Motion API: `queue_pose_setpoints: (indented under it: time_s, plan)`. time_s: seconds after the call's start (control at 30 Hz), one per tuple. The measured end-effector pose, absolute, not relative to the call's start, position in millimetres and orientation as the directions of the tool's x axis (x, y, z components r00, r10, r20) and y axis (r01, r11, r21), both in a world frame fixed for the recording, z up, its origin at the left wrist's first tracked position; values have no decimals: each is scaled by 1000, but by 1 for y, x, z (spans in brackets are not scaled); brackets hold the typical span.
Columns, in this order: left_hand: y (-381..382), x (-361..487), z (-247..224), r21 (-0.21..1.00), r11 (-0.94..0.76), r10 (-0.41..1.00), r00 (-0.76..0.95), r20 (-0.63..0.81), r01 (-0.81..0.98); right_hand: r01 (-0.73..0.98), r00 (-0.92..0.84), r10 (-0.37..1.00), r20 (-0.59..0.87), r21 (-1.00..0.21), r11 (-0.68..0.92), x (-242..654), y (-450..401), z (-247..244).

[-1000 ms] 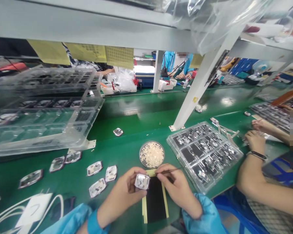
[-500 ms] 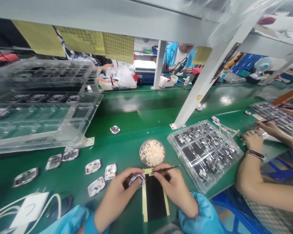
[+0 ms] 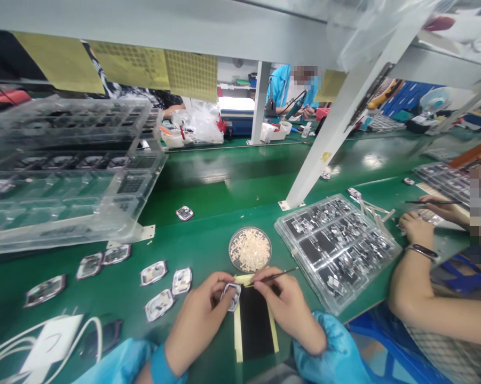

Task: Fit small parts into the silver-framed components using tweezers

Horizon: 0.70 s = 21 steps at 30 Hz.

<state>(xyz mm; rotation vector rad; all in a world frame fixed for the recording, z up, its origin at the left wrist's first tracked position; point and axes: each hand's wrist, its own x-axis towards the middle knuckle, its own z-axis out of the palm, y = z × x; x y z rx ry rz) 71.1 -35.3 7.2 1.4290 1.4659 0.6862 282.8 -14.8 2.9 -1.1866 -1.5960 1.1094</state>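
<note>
My left hand (image 3: 198,317) is closed around a small watch-case-like part (image 3: 234,300) with a pale rim, between thumb and fingers. My right hand (image 3: 290,309) pinches dark tweezers (image 3: 279,274), their tip over the top of a black pad (image 3: 257,325) edged in yellow tape. The held part is at the pad's upper left edge. Whether the tweezers grip anything is too small to tell. Just beyond both hands sits a round dish (image 3: 250,249) of tiny pale pieces. Several similar parts (image 3: 159,304) lie on the green bench left of my left hand.
A clear compartment tray (image 3: 336,248) of small metal parts lies to the right. Stacked clear trays (image 3: 64,181) stand at the left, near a white adapter and cable (image 3: 50,344). A slanted white post (image 3: 332,144) rises ahead. A co-worker's hands (image 3: 418,229) are at the far right.
My left hand has moved slightly right and turned the watch-case-like part, so its inner face shows more. My right hand with the tweezers has barely shifted.
</note>
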Motion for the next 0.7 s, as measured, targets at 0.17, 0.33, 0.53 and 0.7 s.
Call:
queue_pose_setpoints:
  time_s: [0.17,0.33,0.53,0.7]
  plan:
    - [-37,72,9,912,209,961,99,-258,352,70,-142,980,139,-986,150,291,-18,0]
    - [-40,78,11,927,204,963,106,-248,313,35,-126,955,268,-961,274,291,-24,5]
    - [-44,82,9,939,318,934,126,-334,130,46,-225,873,433,-890,453,286,-23,14]
    - [-44,84,11,929,366,921,126,-369,49,83,-287,821,493,-841,534,284,-21,12]
